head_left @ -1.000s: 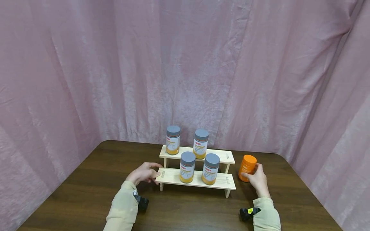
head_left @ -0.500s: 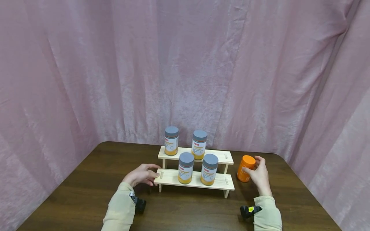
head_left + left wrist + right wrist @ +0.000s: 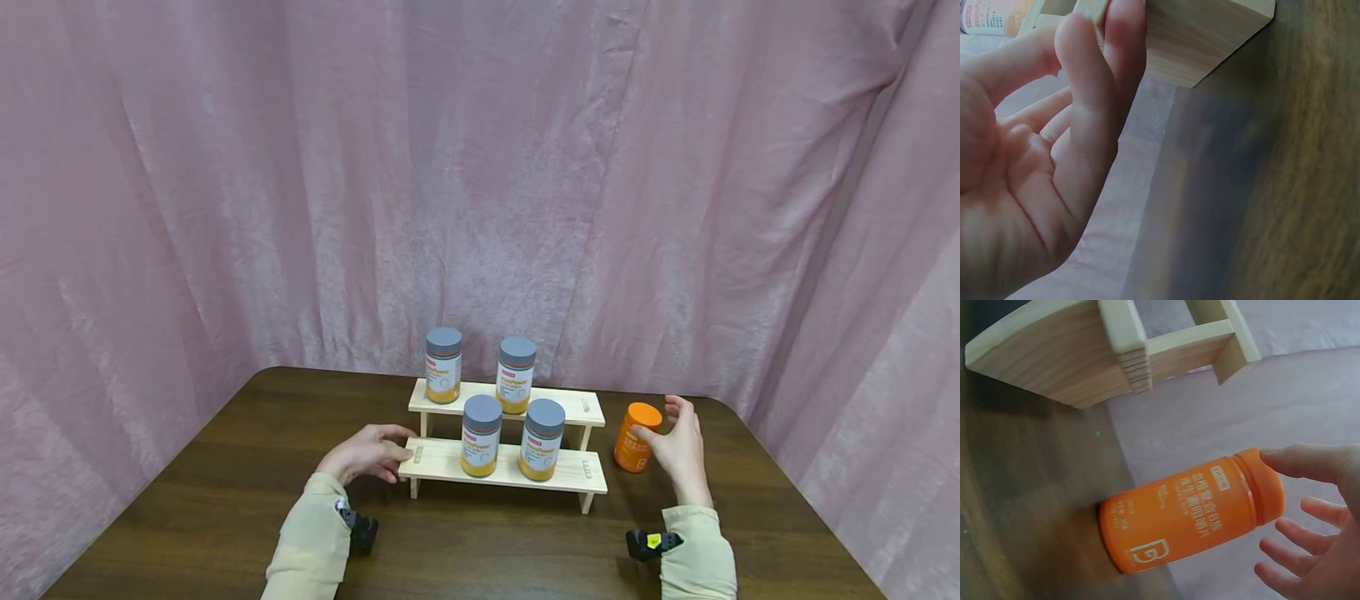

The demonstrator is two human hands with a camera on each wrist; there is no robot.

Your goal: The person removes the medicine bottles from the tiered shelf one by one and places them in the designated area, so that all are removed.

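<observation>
In the head view my left hand [image 3: 369,454] pinches the left end of the lower tier of a two-tier wooden shelf [image 3: 444,458]; in the left wrist view thumb and finger meet at the pale board edge [image 3: 1092,9]. On the right, an orange pill bottle [image 3: 632,450] stands upright on the table beside the shelf. My right hand [image 3: 681,454] is next to it with fingers spread apart. In the right wrist view the thumb [image 3: 1304,461] overlaps the edge of the orange cap [image 3: 1265,490], while the other fingers [image 3: 1297,540] stand off from the bottle.
Several grey-capped jars stand on the shelf: a pair on the upper tier, including the left jar [image 3: 443,367], and a pair on the lower, including the right jar [image 3: 542,442]. Behind the brown table [image 3: 480,550] hangs a pink curtain [image 3: 480,183].
My right hand has loosened from the orange bottle, its fingers spreading and rising to the right. The bottle has turned, bringing its white B mark into view. My left hand stays at the shelf.
</observation>
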